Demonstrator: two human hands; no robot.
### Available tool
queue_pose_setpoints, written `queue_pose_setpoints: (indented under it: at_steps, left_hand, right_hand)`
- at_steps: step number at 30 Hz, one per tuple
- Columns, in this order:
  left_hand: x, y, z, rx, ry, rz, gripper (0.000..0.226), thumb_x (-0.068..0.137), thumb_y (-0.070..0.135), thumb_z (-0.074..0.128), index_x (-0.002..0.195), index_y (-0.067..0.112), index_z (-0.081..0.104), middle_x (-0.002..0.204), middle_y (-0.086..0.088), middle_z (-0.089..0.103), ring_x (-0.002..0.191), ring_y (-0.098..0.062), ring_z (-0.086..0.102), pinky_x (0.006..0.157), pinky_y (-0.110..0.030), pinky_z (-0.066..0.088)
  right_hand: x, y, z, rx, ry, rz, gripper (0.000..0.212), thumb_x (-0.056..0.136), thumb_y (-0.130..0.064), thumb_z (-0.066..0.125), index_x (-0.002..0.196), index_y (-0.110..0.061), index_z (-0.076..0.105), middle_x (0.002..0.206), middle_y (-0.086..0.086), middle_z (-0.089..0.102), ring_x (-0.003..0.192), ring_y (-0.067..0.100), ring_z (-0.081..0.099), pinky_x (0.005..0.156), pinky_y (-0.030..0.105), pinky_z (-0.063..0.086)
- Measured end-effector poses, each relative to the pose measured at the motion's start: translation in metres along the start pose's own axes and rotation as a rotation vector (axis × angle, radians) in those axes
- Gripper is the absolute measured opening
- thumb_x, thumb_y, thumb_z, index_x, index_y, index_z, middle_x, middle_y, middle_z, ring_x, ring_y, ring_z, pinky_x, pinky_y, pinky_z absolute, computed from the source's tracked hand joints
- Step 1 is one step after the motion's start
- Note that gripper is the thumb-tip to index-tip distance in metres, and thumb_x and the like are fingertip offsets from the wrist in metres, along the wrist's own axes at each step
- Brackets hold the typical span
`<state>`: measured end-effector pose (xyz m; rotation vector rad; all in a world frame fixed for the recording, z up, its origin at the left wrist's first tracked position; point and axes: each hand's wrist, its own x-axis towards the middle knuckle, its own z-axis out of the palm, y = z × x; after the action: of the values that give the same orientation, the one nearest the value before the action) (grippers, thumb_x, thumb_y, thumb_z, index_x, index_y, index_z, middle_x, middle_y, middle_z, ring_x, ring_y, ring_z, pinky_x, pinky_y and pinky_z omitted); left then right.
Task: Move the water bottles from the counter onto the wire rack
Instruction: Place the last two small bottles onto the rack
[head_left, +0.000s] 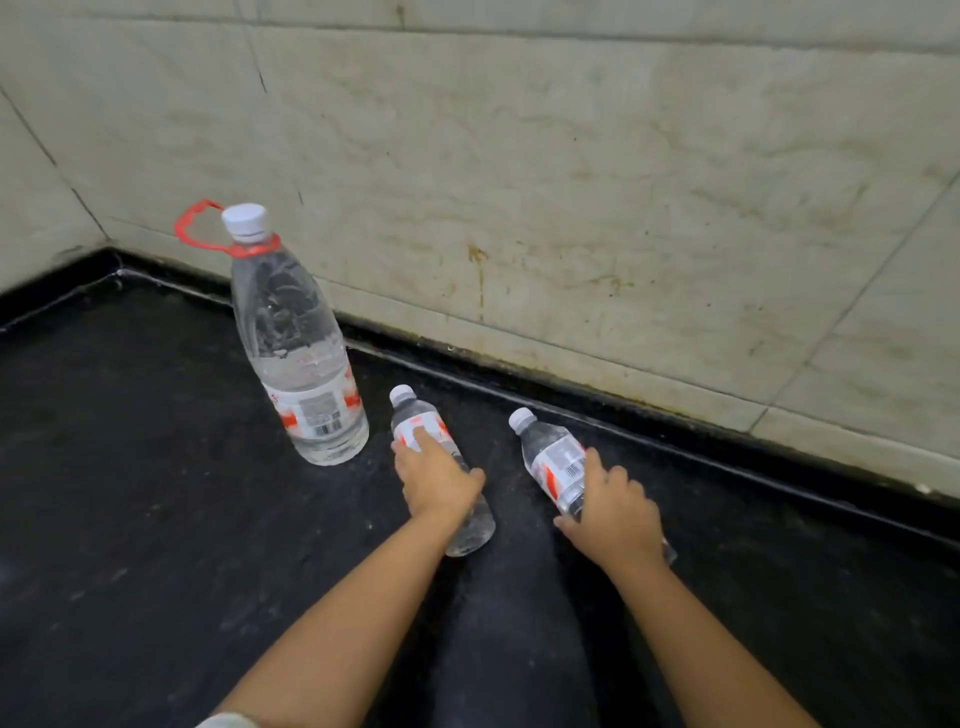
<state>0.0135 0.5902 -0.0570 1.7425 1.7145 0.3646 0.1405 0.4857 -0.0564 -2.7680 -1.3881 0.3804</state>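
All 3 bottles sit on the black counter (130, 493); no rack is visible. The left hand (436, 480) wraps 1 small bottle (415, 415), the right hand (613, 512) grips another (550, 452) at 3 o'clock; large bottle (296, 353) at 10 o'clock waits untouched.

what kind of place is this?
Probably a kitchen or utility corner: a black stone counter meeting a stained pale tiled wall, with a large water bottle standing on it.
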Motion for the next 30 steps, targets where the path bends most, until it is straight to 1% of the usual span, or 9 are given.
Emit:
queue_pose_setpoints:
  at_steps: [3,6,9,13,18,21,23,26,30]
  left_hand:
    - [-0.004,-0.009,-0.005,0.037,-0.063,0.036,0.092,0.078,0.023,0.067,0.146,0.009,0.007,0.148,-0.018,0.010,0.133,-0.036,0.026,0.105,-0.040,0.033]
    - [-0.025,-0.033,-0.021,0.086,-0.220,0.166,0.096,0.076,0.020,0.068,0.147,0.009,0.003,0.148,-0.013,0.016,0.130,-0.032,0.034,0.102,-0.036,0.036]
    - [-0.062,-0.061,-0.040,0.189,-0.355,0.297,0.098,0.074,0.019,0.068,0.146,0.009,0.003,0.150,-0.006,0.017,0.132,-0.026,0.033,0.100,-0.031,0.035]
    - [-0.108,-0.101,-0.065,0.305,-0.446,0.404,0.101,0.071,0.020,0.069,0.146,0.012,0.002,0.151,0.001,0.014,0.135,-0.020,0.028,0.099,-0.031,0.038]
    - [-0.143,-0.146,-0.096,0.529,-0.567,0.502,0.100,0.075,0.023,0.065,0.147,0.012,-0.005,0.152,-0.002,0.011,0.136,-0.022,0.026,0.105,-0.028,0.032]
    - [-0.156,-0.163,-0.103,0.618,-0.528,0.505,0.097,0.076,0.027,0.064,0.146,0.013,-0.001,0.147,-0.005,0.021,0.131,-0.025,0.030,0.104,-0.033,0.034]
    - [-0.165,-0.165,-0.097,0.621,-0.442,0.470,0.087,0.078,0.032,0.061,0.144,0.014,0.008,0.142,-0.006,0.028,0.128,-0.025,0.033,0.102,-0.035,0.034]
    - [-0.167,-0.159,-0.086,0.649,-0.315,0.440,0.077,0.078,0.045,0.063,0.136,0.014,0.022,0.134,-0.005,0.039,0.122,-0.024,0.039,0.097,-0.037,0.037]
    - [-0.159,-0.156,-0.081,0.687,-0.278,0.431,0.076,0.075,0.056,0.063,0.129,0.013,0.030,0.128,-0.008,0.043,0.118,-0.023,0.044,0.095,-0.036,0.041]
  right_hand:
    - [-0.007,-0.002,0.000,-0.046,-0.001,0.002,0.089,0.082,-0.049,0.057,0.146,-0.014,0.005,0.136,0.014,0.037,0.121,0.029,0.043,0.094,0.038,0.042]
    - [-0.032,-0.001,0.002,-0.027,-0.011,0.034,0.089,0.083,-0.049,0.058,0.146,-0.014,0.005,0.136,0.013,0.037,0.121,0.028,0.043,0.094,0.038,0.042]
    - [-0.074,0.001,0.008,-0.021,-0.034,0.063,0.088,0.084,-0.049,0.054,0.146,-0.015,0.002,0.136,0.012,0.036,0.121,0.028,0.043,0.095,0.037,0.041]
    - [-0.141,-0.001,0.018,-0.043,-0.068,0.104,0.087,0.086,-0.052,0.050,0.146,-0.015,0.000,0.134,0.009,0.037,0.119,0.024,0.044,0.093,0.033,0.041]
    - [-0.220,-0.011,0.034,-0.028,-0.119,0.168,0.086,0.087,-0.054,0.047,0.147,-0.016,-0.001,0.134,0.007,0.037,0.118,0.021,0.044,0.093,0.031,0.040]
    - [-0.254,-0.021,0.043,0.024,-0.114,0.242,0.084,0.084,-0.050,0.053,0.146,-0.015,0.007,0.133,0.008,0.038,0.121,0.023,0.040,0.098,0.033,0.037]
    - [-0.261,-0.029,0.048,0.067,-0.071,0.296,0.081,0.081,-0.046,0.060,0.143,-0.012,0.019,0.133,0.012,0.039,0.123,0.027,0.036,0.099,0.036,0.034]
    - [-0.255,-0.039,0.051,0.060,0.000,0.345,0.076,0.076,-0.045,0.067,0.133,-0.008,0.032,0.130,0.012,0.041,0.119,0.028,0.039,0.095,0.036,0.037]
    - [-0.248,-0.047,0.053,0.019,0.043,0.425,0.078,0.074,-0.047,0.068,0.131,-0.011,0.030,0.127,0.010,0.041,0.116,0.025,0.041,0.092,0.036,0.038]
